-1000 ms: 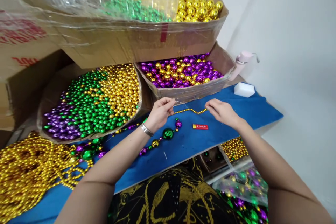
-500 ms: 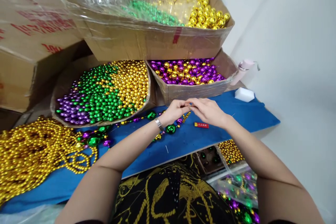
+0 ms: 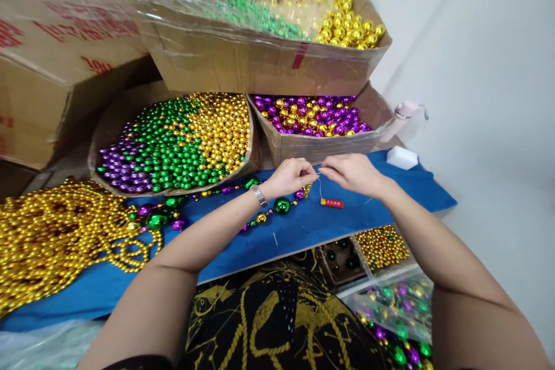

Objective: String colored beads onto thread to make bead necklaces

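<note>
My left hand (image 3: 289, 178), with a watch (image 3: 259, 195) on its wrist, is closed in a pinch over the blue cloth (image 3: 368, 217). Facing it, my right hand (image 3: 353, 173) pinches too, the fingertips of both almost meeting. A thin white thread (image 3: 321, 186) runs between the fingertips and hangs down towards a small red and yellow packet (image 3: 332, 203). Whether a needle is there as well is too small to tell. Beneath and left of my left hand lies a strand of green, purple and gold beads (image 3: 281, 205).
Gold bead necklaces (image 3: 56, 237) are heaped at the left. Behind stand boxes of small mixed beads (image 3: 173, 144) and purple-gold beads (image 3: 312, 115), with a larger carton (image 3: 208, 60) above. A white block (image 3: 402, 157) and pink bottle (image 3: 401, 118) are at the right. Lower trays hold gold beads (image 3: 381, 245).
My fingertips have drawn slightly apart and a hanging white thread now shows below them. My right hand has turned and closed more into a pinch. The view has shifted slightly.
</note>
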`<state>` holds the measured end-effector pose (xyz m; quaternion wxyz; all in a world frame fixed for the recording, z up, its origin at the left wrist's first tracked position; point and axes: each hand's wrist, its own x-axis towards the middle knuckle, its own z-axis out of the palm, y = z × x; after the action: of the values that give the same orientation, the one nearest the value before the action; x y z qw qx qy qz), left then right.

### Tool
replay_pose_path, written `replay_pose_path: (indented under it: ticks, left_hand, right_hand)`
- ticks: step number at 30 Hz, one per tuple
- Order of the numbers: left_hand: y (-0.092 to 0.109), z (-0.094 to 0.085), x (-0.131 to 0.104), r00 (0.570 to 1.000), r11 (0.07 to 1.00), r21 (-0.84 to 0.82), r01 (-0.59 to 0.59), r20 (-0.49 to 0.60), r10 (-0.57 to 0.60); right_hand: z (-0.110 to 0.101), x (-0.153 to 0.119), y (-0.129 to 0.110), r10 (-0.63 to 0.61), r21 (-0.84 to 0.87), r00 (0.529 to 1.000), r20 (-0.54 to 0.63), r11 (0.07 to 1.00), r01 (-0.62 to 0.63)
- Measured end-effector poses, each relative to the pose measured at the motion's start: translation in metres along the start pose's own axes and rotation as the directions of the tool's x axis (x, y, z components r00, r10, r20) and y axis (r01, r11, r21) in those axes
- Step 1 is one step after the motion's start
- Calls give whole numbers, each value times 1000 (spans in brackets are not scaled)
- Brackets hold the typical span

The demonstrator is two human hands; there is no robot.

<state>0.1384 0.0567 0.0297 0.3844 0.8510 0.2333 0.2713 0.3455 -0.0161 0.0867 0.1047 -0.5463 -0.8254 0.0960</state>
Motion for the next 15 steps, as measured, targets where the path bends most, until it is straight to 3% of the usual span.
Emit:
replay_pose_path:
  ticks: [2,3,6,8,9,11,15]
  left_hand:
    - [4,-6,0,997,986,163,-40,-59,50]
    - [7,-7,1,995,976,210,-53,-71,69]
    - [16,-7,4,991,964,247,-97,-64,116]
    - [22,-4,7,988,967,232,-110,-78,131]
    - [25,-3,9,988,970,219,-103,-93,126]
    - [29,-1,13,988,978,194,-72,-118,96]
    - [32,-2,16,990,989,145,-34,-128,53]
  right_hand:
    - [-9,-9,4,-21,244,995,97,970,-3]
    - [-11,-12,2,-51,428,995,89,904,8]
    - [-6,-13,-14,1,855,990,-138,505,119]
    - [-1,-4,-29,118,932,959,-258,293,214]
    - [-2,2,-36,164,939,944,-288,240,244]
    - [-11,14,-46,246,931,908,-339,230,285]
    - [-51,36,-56,335,900,852,-402,315,300]
